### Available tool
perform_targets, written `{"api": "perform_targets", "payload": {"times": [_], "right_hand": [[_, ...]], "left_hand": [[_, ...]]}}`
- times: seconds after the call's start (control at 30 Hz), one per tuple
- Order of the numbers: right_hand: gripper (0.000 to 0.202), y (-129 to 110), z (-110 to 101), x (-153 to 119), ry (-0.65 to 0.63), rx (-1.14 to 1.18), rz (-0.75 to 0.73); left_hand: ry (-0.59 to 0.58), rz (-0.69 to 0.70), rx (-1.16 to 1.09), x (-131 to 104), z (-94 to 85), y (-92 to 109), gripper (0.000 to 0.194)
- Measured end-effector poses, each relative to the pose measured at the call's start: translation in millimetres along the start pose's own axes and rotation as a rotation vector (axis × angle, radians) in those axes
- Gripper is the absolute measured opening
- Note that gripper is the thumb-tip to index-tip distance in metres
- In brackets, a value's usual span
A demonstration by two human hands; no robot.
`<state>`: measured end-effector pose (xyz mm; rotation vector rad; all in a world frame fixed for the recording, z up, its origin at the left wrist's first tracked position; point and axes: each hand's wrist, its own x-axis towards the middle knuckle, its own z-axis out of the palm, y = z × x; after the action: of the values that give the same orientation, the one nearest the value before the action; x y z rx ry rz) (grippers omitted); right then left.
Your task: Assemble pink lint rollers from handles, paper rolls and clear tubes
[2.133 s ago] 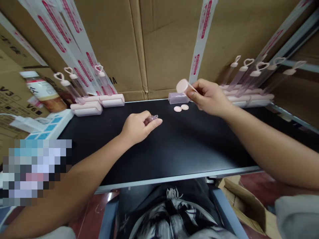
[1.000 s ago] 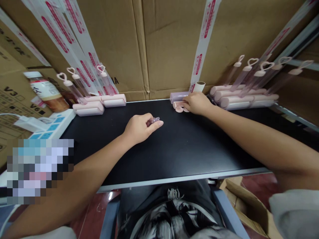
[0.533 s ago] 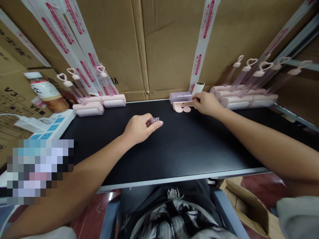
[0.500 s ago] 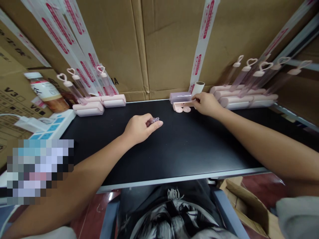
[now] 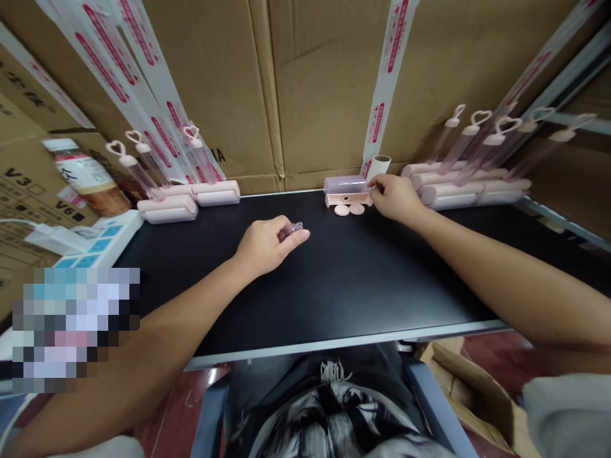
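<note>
My left hand (image 5: 267,245) is closed around a small clear, purple-tinted plastic piece (image 5: 294,227), held above the black table; most of it is hidden in the fingers. At the back, my right hand (image 5: 395,196) has its fingers curled together beside the right end of a pink half-shell (image 5: 347,200) with a small hole in it. What those fingertips pinch, if anything, is hidden. Two pink discs (image 5: 349,209) lie in front of the shell. Behind it sits a translucent purple cover (image 5: 344,185). A white hollow roll (image 5: 380,166) stands tilted just behind my right fingers.
Pink lint rollers with heart-shaped loops stand in groups at the left (image 5: 168,207) and right (image 5: 472,191). A power strip (image 5: 107,238) and a bottle (image 5: 86,175) are at the far left. Cardboard boxes (image 5: 319,95) wall off the back; an open carton (image 5: 470,381) is below right.
The pink half-shell has shifted slightly left and turned from a tilt to lie level before the purple cover. My right hand stays beside it; my left hand is nearly still.
</note>
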<state>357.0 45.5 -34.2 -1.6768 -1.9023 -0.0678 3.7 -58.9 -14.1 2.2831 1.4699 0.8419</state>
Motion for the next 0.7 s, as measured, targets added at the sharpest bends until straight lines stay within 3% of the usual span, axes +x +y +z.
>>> {"api": "perform_targets", "payload": {"times": [0.13, 0.17, 0.27, 0.33, 0.4, 0.47, 0.6, 0.7], "right_hand": [[0.019, -28.8, -13.8, -15.4, 0.037, 0.198, -0.073], [0.021, -41.1, -17.5, -23.2, -0.008, 0.288, -0.117], [0.039, -83.2, -24.3, -53.5, -0.305, 0.630, -0.247], [0.047, -107.4, -24.5, -73.8, -0.465, 0.782, -0.295], [0.042, -121.7, -22.8, -88.2, -0.528, 0.825, -0.322], [0.032, -124.1, -21.2, -94.0, -0.506, 0.830, -0.305], [0.028, -106.7, -23.1, -84.9, -0.427, 0.981, -0.079], [0.029, -96.6, -26.6, -77.4, -0.525, 1.045, 0.015]], "left_hand": [[0.040, 0.145, 0.037, 0.0, 1.6, -3.0, 0.023], [0.038, 0.189, 0.057, -0.5, 2.2, -3.0, 0.022], [-0.015, 0.290, 0.147, -3.3, 3.8, 0.7, 0.042], [-0.115, 0.349, 0.223, -5.6, 4.5, 6.0, 0.036], [-0.234, 0.394, 0.296, -6.9, 4.1, 11.4, 0.026], [-0.287, 0.396, 0.355, -6.3, 1.8, 14.5, 0.026], [-0.202, 0.301, 0.389, -1.3, -6.8, 11.4, 0.039], [-0.208, 0.291, 0.393, -0.3, -10.6, 8.0, 0.035]]}}
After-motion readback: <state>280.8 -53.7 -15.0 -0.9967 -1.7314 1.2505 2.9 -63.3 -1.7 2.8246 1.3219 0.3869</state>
